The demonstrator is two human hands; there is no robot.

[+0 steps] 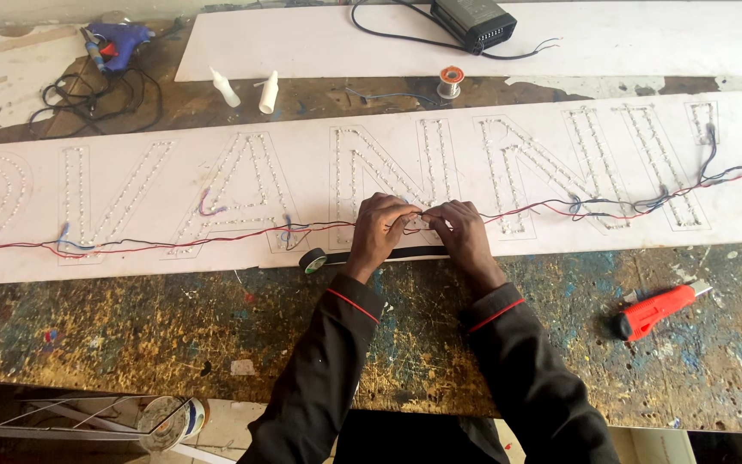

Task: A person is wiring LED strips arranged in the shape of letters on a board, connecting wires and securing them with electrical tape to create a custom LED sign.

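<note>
Paint-stained and scuffed, the worktop (173,344) carries a long white sign panel (216,185) that runs left to right across the head view, its letter outlines filled with rows of small lamp beads. Along the panel's near half runs a red and dark wire run (173,242), its long axis lying with the panel, from the left edge to the far right, where it bunches at small joints.

Both hands meet at the middle of the panel. The left hand (380,230) and the right hand (461,234) pinch the wire between fingertips, thumbs close together, at one spot on the run; whether a joint is being twisted or taped there is hard to tell at this size. A roll of black tape (313,260) stands at the panel's near edge, just beside the left wrist, with a strip pulled out rightward under the hands.

Judging by the layout, the beads look fitted in every letter and the wire already spans them, so the work seems well along, with joints left to finish.

A red utility knife (656,311) lies on the worktop to the right, well apart. Farther back sit a solder spool (449,82), two white glue bottles (246,89), a blue glue gun (118,43) and a black power supply (474,22).
</note>
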